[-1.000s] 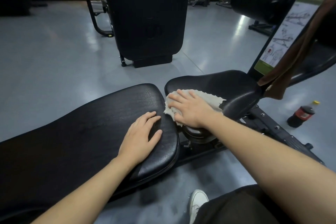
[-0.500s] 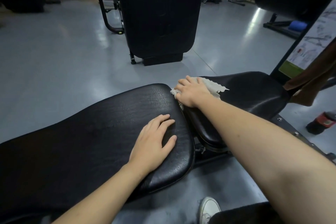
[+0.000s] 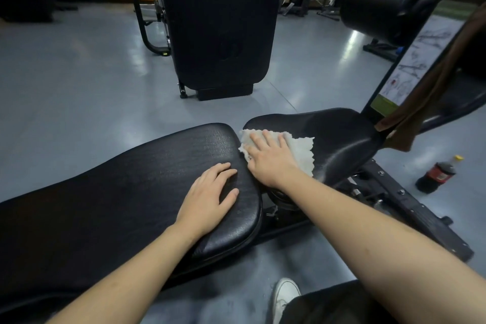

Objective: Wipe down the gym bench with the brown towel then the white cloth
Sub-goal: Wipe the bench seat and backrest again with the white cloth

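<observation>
Nearest to me, my white sneaker (image 3: 285,294) stands on the grey floor (image 3: 79,81) under my right forearm, beside my dark trouser leg (image 3: 339,302). My left hand (image 3: 207,197) lies flat on the near end of the long black back pad (image 3: 118,192) of the gym bench, fingers straight and slightly spread, thumb out to the side, holding nothing. Just past it, my right hand (image 3: 271,158) presses palm-down on the white cloth (image 3: 299,150), fingers stretched out and a little apart over it. The cloth lies crumpled on the near-left edge of the black seat pad (image 3: 342,139), right at the gap between the two pads, with its ragged edge sticking out to the right of my hand. Below the seat, the bench's black metal frame (image 3: 410,213) runs off to the right. On the floor beyond it stands a dark cola bottle (image 3: 436,175) with a yellow cap. The brown towel (image 3: 431,95) hangs over the upright at the far end of the seat, in front of an exercise-diagram placard (image 3: 418,60). Farther back stands a tall black machine shroud (image 3: 218,21), and at upper right a black roller pad (image 3: 381,5)
</observation>
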A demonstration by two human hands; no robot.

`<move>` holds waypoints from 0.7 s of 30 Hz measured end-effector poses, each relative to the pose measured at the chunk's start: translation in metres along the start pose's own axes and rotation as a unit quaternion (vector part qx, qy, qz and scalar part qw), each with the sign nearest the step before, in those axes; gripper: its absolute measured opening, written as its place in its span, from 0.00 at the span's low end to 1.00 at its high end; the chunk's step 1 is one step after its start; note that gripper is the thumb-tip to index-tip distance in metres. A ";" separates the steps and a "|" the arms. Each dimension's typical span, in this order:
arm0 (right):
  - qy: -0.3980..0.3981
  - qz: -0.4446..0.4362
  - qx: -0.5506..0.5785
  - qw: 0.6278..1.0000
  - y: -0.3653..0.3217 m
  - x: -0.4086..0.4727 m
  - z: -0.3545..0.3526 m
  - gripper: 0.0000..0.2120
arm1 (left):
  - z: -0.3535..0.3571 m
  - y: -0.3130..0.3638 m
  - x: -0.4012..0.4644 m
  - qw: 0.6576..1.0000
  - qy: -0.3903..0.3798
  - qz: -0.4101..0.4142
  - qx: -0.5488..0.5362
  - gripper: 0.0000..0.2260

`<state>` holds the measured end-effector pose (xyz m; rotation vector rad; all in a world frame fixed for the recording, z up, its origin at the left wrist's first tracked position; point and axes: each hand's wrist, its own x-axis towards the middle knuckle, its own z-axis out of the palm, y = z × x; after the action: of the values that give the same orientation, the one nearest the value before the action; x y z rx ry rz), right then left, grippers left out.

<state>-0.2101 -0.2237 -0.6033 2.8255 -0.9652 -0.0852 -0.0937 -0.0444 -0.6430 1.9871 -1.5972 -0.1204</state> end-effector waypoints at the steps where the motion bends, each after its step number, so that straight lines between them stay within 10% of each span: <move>1: 0.003 -0.002 -0.001 1.000 0.000 -0.011 0.000 0.26 | 0.000 0.000 0.000 1.000 -0.002 -0.002 0.001 0.21; 21: 0.107 -0.187 -0.013 0.976 0.097 -0.101 0.022 0.42 | 0.003 -0.003 0.002 1.000 0.006 -0.005 -0.014 0.20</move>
<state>-0.3510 -0.2399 -0.6092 2.8779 -0.3783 0.1581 -0.0914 -0.0467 -0.6462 1.9702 -1.5701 -0.1346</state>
